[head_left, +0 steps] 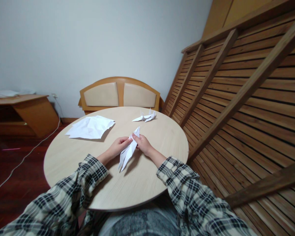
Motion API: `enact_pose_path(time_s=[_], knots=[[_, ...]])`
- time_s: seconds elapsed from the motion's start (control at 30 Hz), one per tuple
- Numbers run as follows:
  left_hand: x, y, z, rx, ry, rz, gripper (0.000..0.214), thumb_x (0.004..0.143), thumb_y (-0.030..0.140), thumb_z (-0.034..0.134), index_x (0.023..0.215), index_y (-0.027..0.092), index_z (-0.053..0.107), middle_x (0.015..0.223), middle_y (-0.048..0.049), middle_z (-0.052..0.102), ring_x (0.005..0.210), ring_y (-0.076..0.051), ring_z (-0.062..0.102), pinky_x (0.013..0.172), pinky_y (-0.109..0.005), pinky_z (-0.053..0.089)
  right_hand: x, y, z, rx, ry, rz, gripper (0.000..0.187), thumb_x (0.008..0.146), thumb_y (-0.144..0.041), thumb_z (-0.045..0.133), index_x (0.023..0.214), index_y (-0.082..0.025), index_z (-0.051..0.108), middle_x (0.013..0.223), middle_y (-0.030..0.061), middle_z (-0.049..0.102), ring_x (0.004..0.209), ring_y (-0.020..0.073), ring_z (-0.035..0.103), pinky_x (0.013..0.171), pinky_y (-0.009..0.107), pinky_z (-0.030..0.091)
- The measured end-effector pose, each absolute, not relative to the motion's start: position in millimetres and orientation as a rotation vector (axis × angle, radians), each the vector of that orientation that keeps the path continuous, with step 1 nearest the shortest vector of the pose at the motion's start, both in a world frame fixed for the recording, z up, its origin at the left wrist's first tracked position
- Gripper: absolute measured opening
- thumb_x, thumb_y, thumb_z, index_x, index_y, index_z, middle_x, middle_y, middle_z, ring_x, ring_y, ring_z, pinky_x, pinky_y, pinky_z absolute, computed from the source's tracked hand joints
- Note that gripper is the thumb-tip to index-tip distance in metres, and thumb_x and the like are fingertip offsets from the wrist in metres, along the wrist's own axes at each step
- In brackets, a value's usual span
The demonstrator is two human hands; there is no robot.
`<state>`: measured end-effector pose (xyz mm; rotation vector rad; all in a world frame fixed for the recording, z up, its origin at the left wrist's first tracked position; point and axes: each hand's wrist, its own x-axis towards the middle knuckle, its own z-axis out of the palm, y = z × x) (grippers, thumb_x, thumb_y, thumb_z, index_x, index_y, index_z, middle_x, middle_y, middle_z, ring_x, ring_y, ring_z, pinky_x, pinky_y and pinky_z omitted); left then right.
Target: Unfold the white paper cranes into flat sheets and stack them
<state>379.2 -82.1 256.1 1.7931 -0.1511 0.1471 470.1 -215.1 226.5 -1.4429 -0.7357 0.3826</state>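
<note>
Right hand (143, 143) holds folded paper (129, 152) over table (147, 182), headboard (101, 95) beyond.

Here the left hand (119, 146) has its fingertips partly out of sight behind the folded paper (128, 152), and the thumbs cover a stretch of its middle! Beyond the right hand (144, 144), two paper figures (150, 117) overlap, their finer creases too small to read. Far out left of the left hand, the edge of view slices off desk (38, 114) and cable (12, 171), and a pink strip (11, 149) is too tiny to name! Right of the right hand, the slatted panel (223, 111) is cropped; nearer than both hands, so are the plaid sleeves (201, 196).
</note>
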Motion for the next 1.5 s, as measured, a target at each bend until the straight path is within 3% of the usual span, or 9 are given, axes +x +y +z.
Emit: enact_pose_path(time_s=[0.27, 0.57, 0.77, 1.0, 1.23, 1.5], knots=[[381.8, -79.3, 251.0, 1.782, -0.165, 0.085, 0.037, 0.081, 0.049, 0.062, 0.075, 0.013, 0.070, 0.059, -0.0037, 0.058, 0.049, -0.010, 0.042, 0.044, -0.023, 0.028, 470.1, -216.6, 233.5, -1.404, -0.644, 0.261, 0.057, 0.074, -0.075, 0.054, 0.066, -0.019, 0.047, 0.049, -0.0051, 0.042, 0.042, 0.0087, 0.038, 0.041, 0.023, 0.028], [385.9, -76.5, 247.6, 1.799, -0.114, 0.205, 0.040, 0.083, 0.052, 0.059, 0.079, 0.013, 0.066, 0.056, -0.0004, 0.054, 0.045, -0.009, 0.041, 0.041, -0.022, 0.029, 469.8, -216.4, 235.0, -1.343, -0.672, 0.408, 0.051, 0.076, -0.066, 0.062, 0.088, -0.018, 0.052, 0.060, -0.0055, 0.049, 0.048, 0.0079, 0.042, 0.045, 0.021, 0.034], [391.6, -74.6, 245.8, 1.720, -0.073, 0.441, 0.040, 0.080, 0.053, 0.062, 0.081, 0.013, 0.063, 0.068, -0.0024, 0.060, 0.058, -0.013, 0.049, 0.052, -0.024, 0.038, 467.0, -214.7, 230.5, -1.421, -0.710, 0.398, 0.050, 0.079, -0.062, 0.061, 0.102, -0.020, 0.047, 0.060, -0.0080, 0.049, 0.044, 0.0086, 0.044, 0.041, 0.020, 0.032], [390.8, -74.9, 253.0, 1.746, -0.022, 0.567, 0.040, 0.078, 0.055, 0.061, 0.074, 0.016, 0.058, 0.059, 0.0016, 0.052, 0.053, -0.012, 0.045, 0.049, -0.025, 0.035, 464.7, -216.6, 238.2, -1.379, -0.772, 0.257, 0.037, 0.075, -0.052, 0.068, 0.079, -0.020, 0.051, 0.071, -0.0038, 0.052, 0.062, 0.0103, 0.049, 0.054, 0.021, 0.038], [389.7, -74.6, 253.4, 1.762, -0.054, 0.552, 0.041, 0.079, 0.057, 0.058, 0.074, 0.016, 0.057, 0.059, 0.0018, 0.052, 0.053, -0.012, 0.045, 0.050, -0.025, 0.036, 465.1, -214.9, 236.8, -1.262, -0.776, 0.415, 0.038, 0.072, -0.053, 0.070, 0.080, -0.017, 0.059, 0.076, -0.0017, 0.057, 0.070, 0.0114, 0.052, 0.066, 0.024, 0.043], [390.3, -75.8, 254.0, 1.724, -0.048, 0.524, 0.043, 0.076, 0.057, 0.063, 0.077, 0.015, 0.059, 0.062, 0.0007, 0.054, 0.054, -0.013, 0.048, 0.050, -0.025, 0.039, 467.8, -215.6, 236.0, -1.245, -0.774, 0.366, 0.033, 0.070, -0.045, 0.074, 0.075, -0.016, 0.060, 0.074, -0.0018, 0.059, 0.069, 0.0111, 0.052, 0.069, 0.025, 0.041]])
